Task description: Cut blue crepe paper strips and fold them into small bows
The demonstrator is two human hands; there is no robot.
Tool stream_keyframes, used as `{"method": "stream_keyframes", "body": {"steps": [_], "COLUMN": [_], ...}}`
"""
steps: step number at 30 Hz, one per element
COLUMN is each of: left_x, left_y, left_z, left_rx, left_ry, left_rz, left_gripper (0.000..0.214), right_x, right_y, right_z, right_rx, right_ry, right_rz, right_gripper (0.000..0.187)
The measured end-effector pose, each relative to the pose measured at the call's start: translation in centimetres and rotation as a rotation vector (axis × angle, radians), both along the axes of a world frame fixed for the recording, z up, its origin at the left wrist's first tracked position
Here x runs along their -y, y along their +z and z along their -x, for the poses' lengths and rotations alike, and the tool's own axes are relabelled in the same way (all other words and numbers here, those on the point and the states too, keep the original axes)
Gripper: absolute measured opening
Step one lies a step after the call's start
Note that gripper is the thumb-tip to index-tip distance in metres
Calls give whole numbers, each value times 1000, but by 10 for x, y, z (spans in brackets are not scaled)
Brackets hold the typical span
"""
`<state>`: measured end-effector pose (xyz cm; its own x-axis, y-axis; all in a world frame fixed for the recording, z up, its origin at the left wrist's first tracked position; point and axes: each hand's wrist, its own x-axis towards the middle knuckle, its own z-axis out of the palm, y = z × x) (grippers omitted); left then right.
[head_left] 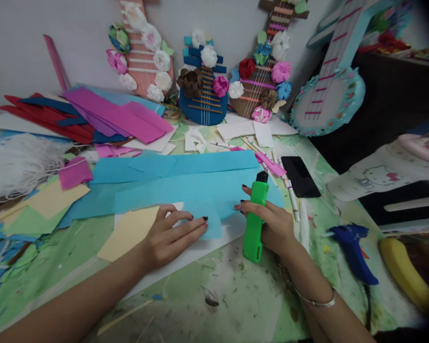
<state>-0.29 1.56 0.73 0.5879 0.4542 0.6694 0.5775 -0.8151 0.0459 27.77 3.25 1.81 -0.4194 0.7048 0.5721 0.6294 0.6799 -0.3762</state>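
Observation:
My left hand [168, 238] lies with its fingers stretched out over a small piece of light blue paper [213, 226]. Beneath that piece are larger light blue paper sheets [186, 186] and part of a white sheet [196, 255]. In my right hand [277, 224] is a green box cutter [256, 219], its dark tip pointing away from me. The fingers wrap about its body, and the fingertips on the left side hang close over the blue paper; I cannot tell whether they touch it. Cream paper [132, 233] lies beside my left hand.
Paper-flowered model string instruments, one of them blue [203, 105], lean along the wall. Coloured paper [117, 114] and white string [25, 162] lie at left. On the right are a phone [300, 176], a tumbler [382, 169], a blue glue gun [353, 252] and a yellow curved object [405, 271].

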Motion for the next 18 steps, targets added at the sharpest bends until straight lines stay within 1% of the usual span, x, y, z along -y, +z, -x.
{"method": "stream_keyframes", "body": {"steps": [3,6,8,10,12,14,16,18], "left_x": [-1,-6,-11,-16,-19,-20,-21,-22], "left_y": [-2,-5,-5,-5,-5,-6,-10,-14], "left_z": [1,3,3,2,1,0,0,0], "left_rx": [10,18,-3,-40,-63,-75,-107,-134], "left_ry": [-11,-70,-98,-99,-108,-133,-136,-125], "left_rz": [-6,-5,33,101,149,162,176,191], "left_gripper": [37,35,35,42,50,48,44,43], "right_x": [0,-1,-2,-3,-4,-5,-5,-6], "right_y": [5,12,16,17,15,10,6,3], "right_z": [-1,-3,-5,-7,-8,-8,-4,2], "right_rx": [-10,1,-12,-45,-88,-104,-67,21], "right_ry": [-3,16,57,84,78,69,84,114], "right_rz": [11,53,73,99,182,333,476,540], "right_gripper": [31,26,22,19,20,26,35,38]}}
